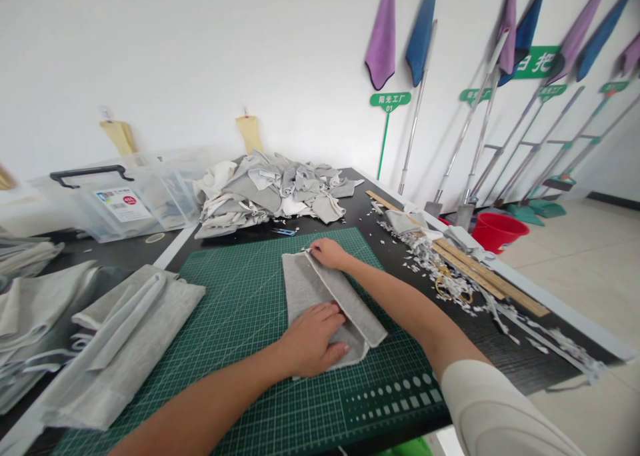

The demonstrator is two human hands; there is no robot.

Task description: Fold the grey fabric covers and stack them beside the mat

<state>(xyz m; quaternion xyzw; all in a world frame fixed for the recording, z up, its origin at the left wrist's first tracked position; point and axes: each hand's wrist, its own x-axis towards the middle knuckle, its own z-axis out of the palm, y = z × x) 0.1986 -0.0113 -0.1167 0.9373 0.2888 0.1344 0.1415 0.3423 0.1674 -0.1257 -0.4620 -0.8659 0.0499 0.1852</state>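
A grey fabric piece [303,286] lies on the green cutting mat [240,289], its right side folded over lengthwise with a pale edge along the fold-over. My left hand [315,339] rests flat on the lower part of this fabric, fingers stretched and partly tucked by the folded flap. At the far end, my right hand [327,251] is closed on the fabric's top edge, pinching it near the seam. Small blue thread snips [284,232] lie just beyond the mat's back edge.
Folded grey fabric pieces [125,336] are stacked at the left, overlapping the mat. A heap of grey scraps [280,189] and a clear plastic box [125,203] stand behind. On the right are wooden rulers [490,279] among white lint clippings [425,259]. A red bucket [500,233] is on the floor.
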